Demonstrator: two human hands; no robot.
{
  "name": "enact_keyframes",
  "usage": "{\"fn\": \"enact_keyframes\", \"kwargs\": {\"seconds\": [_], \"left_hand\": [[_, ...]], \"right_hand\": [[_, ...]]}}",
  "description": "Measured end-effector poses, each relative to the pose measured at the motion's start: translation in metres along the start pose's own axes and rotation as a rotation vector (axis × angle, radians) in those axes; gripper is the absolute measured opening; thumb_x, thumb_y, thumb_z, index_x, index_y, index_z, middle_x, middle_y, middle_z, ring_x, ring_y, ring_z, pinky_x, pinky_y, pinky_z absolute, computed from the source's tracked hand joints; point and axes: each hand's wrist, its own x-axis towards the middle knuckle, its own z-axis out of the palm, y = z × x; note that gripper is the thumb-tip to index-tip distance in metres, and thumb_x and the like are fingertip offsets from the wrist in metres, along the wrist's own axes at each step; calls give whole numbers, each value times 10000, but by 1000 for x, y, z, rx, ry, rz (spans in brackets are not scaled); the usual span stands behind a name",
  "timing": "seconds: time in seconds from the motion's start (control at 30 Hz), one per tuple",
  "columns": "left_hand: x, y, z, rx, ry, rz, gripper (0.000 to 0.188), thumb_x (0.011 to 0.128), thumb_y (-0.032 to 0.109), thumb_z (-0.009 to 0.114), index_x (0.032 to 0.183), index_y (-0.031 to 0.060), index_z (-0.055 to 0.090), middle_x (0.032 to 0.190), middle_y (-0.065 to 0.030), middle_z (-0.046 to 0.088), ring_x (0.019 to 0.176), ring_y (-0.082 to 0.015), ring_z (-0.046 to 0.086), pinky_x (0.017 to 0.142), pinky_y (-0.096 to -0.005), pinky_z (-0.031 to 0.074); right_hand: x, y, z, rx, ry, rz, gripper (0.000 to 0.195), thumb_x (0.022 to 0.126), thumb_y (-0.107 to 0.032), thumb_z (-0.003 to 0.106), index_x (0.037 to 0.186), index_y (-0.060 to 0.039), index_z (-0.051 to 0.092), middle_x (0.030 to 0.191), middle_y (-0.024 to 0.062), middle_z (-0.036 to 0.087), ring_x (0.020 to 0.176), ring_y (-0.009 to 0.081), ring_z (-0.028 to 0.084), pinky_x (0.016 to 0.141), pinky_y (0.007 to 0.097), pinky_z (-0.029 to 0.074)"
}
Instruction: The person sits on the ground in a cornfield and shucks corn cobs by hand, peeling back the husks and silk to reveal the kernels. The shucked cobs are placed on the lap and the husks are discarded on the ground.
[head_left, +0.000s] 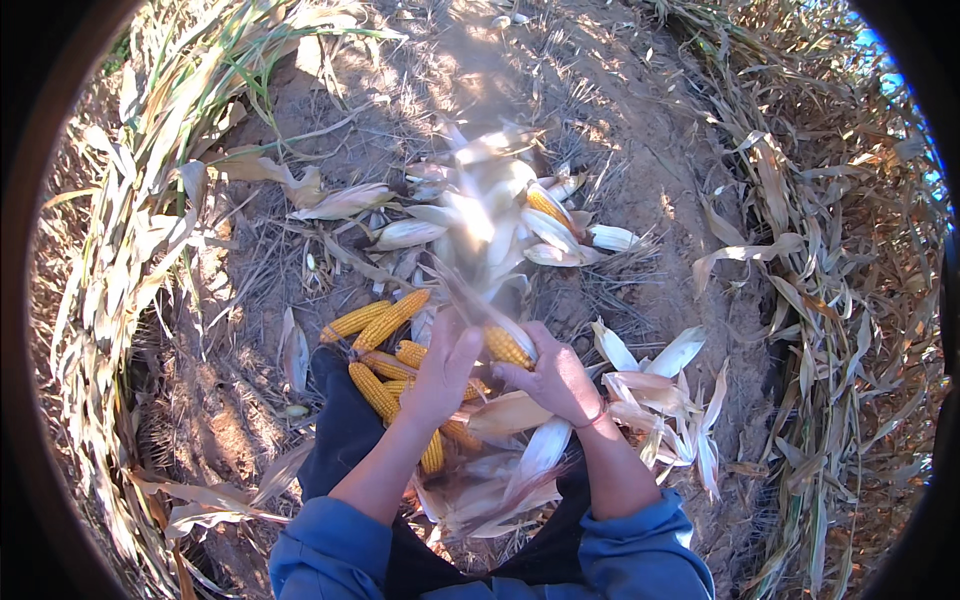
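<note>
A partly husked corn ear (505, 346) shows yellow kernels in front of me, with a pale strip of husk (480, 304) lying along its upper side. My right hand (556, 377) grips it from the right, thumb across its lower end. On the other side of the ear is my left hand (445, 367), thumb raised. Glare and blur hide its fingertips, so whether they pinch the husk cannot be told. Several bare yellow ears (375, 390) are piled beside and beneath my left forearm. Loose husks (525, 480) cover the ground between my legs.
Ahead lies a heap of ears still in their husks (405, 234), one with exposed kernels (547, 204). Stripped husks (667, 397) spread at the right. Dry corn stalks (127, 247) line the left, and more stalks (817, 247) the right. Bare soil (652, 165) carries straw.
</note>
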Motion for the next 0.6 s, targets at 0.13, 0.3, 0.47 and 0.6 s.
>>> {"fn": "enact_keyframes", "kwargs": {"seconds": [0.13, 0.3, 0.47, 0.6], "left_hand": [[-1, -16, -11, 299, -240, -41, 388, 927, 281, 564, 1168, -22, 541, 964, -100, 610, 978, -195, 583, 891, -328, 456], [12, 20, -31, 474, -235, -178, 293, 924, 263, 572, 1020, -9, 628, 775, -63, 623, 733, -152, 578, 710, -307, 467], [17, 19, -39, 65, -4, -148, 272, 966, 276, 541, 888, 19, 587, 725, 50, 520, 637, -55, 458, 598, -205, 406], [19, 8, -31, 112, 134, 104, 272, 964, 288, 543, 950, 20, 588, 766, 33, 540, 691, -50, 490, 624, -214, 423]], "right_hand": [[1, 6, 2, -94, 34, -61, 508, 751, -325, 769, 1100, -21, 560, 903, 200, 649, 824, 357, 660, 711, 368, 515], [1, 10, -13, -76, -19, -48, 525, 739, -339, 785, 1097, -23, 565, 889, 186, 654, 798, 319, 673, 712, 356, 516], [-3, 2, -10, 246, -217, 40, 567, 760, -260, 806, 1195, 13, 565, 999, 45, 635, 902, 111, 566, 812, 281, 485], [-1, 0, -10, 355, -290, 84, 564, 767, -258, 800, 1199, 19, 568, 1002, 48, 632, 913, 107, 562, 822, 275, 477]]}}
